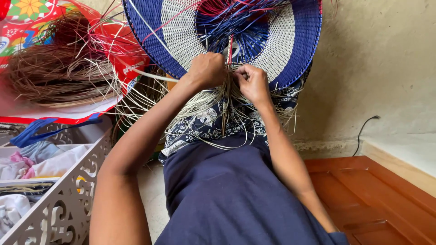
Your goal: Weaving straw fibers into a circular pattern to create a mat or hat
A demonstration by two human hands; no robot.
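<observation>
Both hands, left hand (206,69) and right hand (252,81), pinched pale straw strands (213,102) tight, keeping the woven basket (290,41) steady on the lap.

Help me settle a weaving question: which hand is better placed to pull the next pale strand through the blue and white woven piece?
Probably the right hand: its fingers pinch the strands at the woven piece's edge, while the left hand is a closed fist gripping the bundle of pale strands.

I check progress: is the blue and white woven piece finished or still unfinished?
Unfinished: the woven piece has loose strands hanging below both hands, left hand and right hand.
</observation>
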